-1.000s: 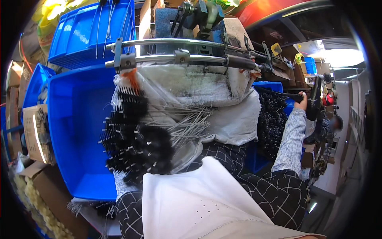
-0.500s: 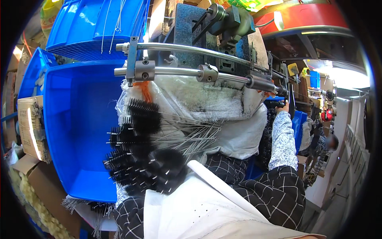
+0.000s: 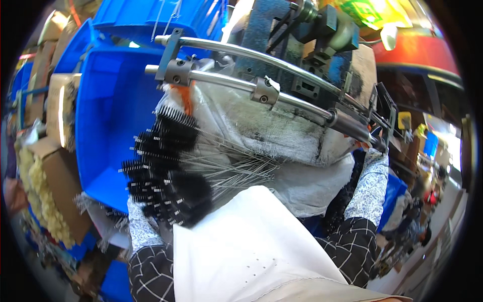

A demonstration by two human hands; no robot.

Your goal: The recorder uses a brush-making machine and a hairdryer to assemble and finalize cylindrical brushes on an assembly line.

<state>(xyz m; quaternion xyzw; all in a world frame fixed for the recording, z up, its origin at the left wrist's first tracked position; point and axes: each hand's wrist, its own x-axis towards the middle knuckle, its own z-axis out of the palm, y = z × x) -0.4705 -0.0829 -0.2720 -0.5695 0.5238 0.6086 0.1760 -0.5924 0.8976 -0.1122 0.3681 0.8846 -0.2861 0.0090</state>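
Observation:
A heap of black-bristled wire brushes (image 3: 171, 176) lies in front of me, bristle heads at the left and thin twisted wire stems fanning right over a pale cloth (image 3: 271, 126). My left forearm, in a white patterned sleeve (image 3: 141, 224), reaches up beside the bristles; the hand itself is hidden behind them. On the right, my other patterned sleeve (image 3: 367, 186) stretches to the right end of a metal rod assembly (image 3: 302, 103). There my right hand (image 3: 376, 146) is nearly hidden by the sleeve and the machine parts, so its fingers and any hold do not show.
A deep blue bin (image 3: 103, 151) stands left of the brushes, with another blue bin (image 3: 156, 20) behind it. Cardboard boxes (image 3: 63, 108) are at the far left. Machine blocks (image 3: 322, 40) rise behind the rods. A white sheet-like surface (image 3: 251, 241) spreads close to me.
The view has shifted, so the bins, rods and machine sit farther right. More of my left sleeve shows beside the brushes. The right fingers, seen before by the rod end, are now mostly hidden.

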